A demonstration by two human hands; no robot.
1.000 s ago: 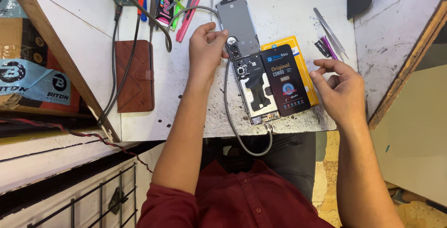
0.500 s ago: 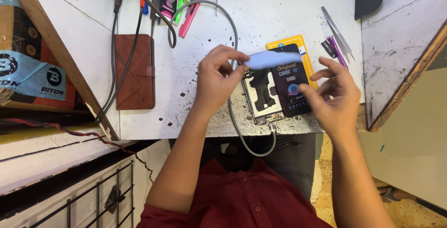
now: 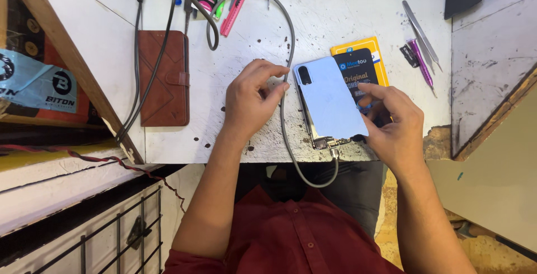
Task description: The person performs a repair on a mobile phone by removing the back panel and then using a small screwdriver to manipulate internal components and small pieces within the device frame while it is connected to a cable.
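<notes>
The left hand rests on the counter with its fingers curled loosely, thumb and forefinger tips drawn near each other at the upper left edge of a pale blue phone back cover; whether they actually pinch that edge or only touch it cannot be told. The right hand comes in from the other side, fingers bent, fingertips lying on the cover's right edge and thumb down near its lower corner, so the cover sits between the two hands. The cover lies tilted on the counter near the front edge, camera cut-out at its upper left, and at its lower end a strip of bare phone innards shows beneath it. A grey cable plugs in at that lower end, hangs below the counter edge, then loops up past the left hand toward the top of the view. Just beside the cover, partly under the right hand's fingers, lies a dark packet on a yellow card. Further right are metal tweezers and a purple tool. Left of the left hand lies a brown wallet case, crossed by black cables, and a pink tool lies at the top
</notes>
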